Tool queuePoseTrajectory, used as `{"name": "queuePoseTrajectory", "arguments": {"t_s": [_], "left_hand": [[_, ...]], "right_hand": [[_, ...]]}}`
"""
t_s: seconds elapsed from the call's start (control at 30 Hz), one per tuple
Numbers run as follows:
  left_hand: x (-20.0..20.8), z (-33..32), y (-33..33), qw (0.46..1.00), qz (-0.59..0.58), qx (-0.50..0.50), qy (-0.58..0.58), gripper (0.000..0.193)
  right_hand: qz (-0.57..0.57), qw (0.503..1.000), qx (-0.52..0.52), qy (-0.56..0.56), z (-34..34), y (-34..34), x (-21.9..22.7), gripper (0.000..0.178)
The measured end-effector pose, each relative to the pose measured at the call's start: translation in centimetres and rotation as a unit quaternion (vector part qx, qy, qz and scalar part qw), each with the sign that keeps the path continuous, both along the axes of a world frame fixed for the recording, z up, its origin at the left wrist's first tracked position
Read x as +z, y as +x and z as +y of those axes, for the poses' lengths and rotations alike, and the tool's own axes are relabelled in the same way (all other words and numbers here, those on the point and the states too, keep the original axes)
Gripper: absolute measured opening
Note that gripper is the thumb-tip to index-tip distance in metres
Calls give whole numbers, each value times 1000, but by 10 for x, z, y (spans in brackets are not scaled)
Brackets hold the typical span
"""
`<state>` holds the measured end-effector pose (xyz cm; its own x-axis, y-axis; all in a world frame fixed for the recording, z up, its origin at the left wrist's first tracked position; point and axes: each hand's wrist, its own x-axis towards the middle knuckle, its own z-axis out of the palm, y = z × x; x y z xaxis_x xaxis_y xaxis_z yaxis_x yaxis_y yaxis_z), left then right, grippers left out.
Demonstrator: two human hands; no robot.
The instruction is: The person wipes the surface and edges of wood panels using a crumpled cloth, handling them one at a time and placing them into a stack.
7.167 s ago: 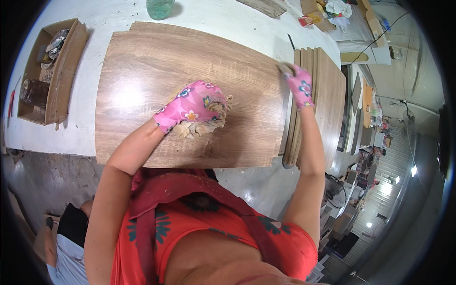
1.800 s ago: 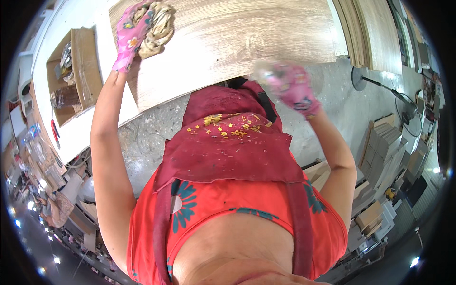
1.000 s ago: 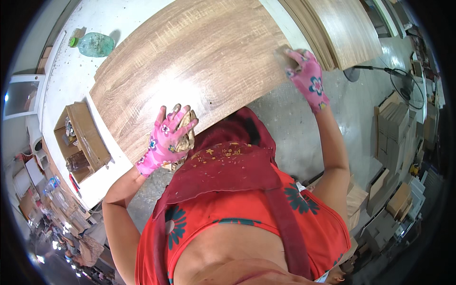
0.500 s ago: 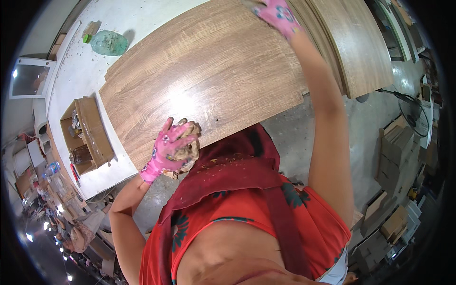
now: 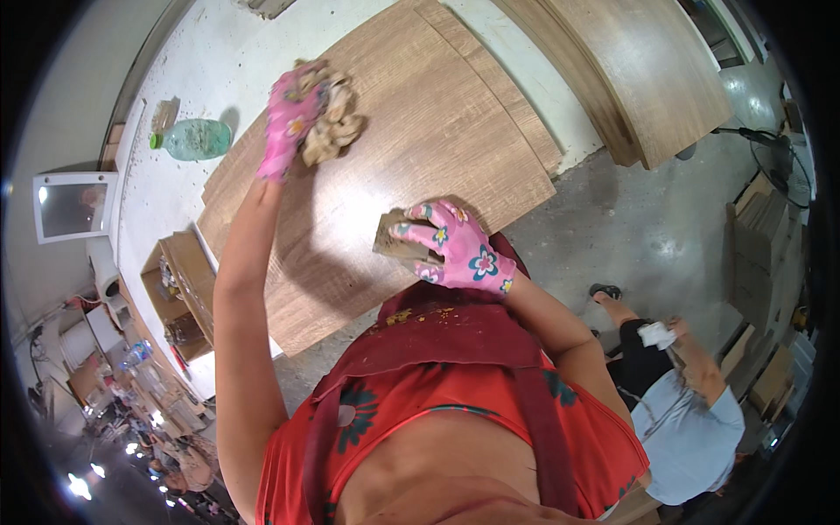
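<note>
A wood-grain board [image 5: 420,131] lies on the white table, with the edge of another such board showing from under its right side. My left hand [image 5: 291,122], in a pink flowered glove, is closed on a crumpled beige rag [image 5: 331,136] and presses it on the board's far left part. Close to the board's near edge, my right hand [image 5: 464,245], gloved alike, grips a small brown-grey block [image 5: 392,236]. That block resembles a sanding block, though its exact kind is not clear. It rests on the board's surface or just over it.
A green-capped bottle [image 5: 194,140] lies on the white table [image 5: 188,92] at the left. Nearer stands an open cardboard box [image 5: 197,276] with small items inside. More boards [image 5: 630,79] are stacked at the far right. A person in a light shirt [image 5: 682,429] is behind me at the right.
My left hand has carried the rag from the near edge to the far left. My right hand has come back from the far right to the near edge. Another person has come into view.
</note>
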<state>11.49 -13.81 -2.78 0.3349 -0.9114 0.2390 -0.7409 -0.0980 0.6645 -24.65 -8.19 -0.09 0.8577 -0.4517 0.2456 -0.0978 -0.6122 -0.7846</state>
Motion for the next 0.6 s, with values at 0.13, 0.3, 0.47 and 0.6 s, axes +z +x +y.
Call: {"name": "queuePoseTrajectory", "arguments": {"t_s": [0.13, 0.3, 0.47, 0.6], "left_hand": [[5, -91, -49, 997, 55, 8, 61, 31], [-46, -174, -61, 778, 549, -292, -89, 17], [8, -151, -135, 949, -156, -272, -21, 34], [1, -101, -209, 901, 144, -400, 92, 18]], "right_hand": [[-17, 1000, 6, -1, 0, -1, -9, 50], [-28, 998, 52, 27, -2, -5, -15, 54], [-68, 997, 34, 33, -7, -3, -15, 50], [-80, 996, 30, 39, -8, -4, -13, 48]]}}
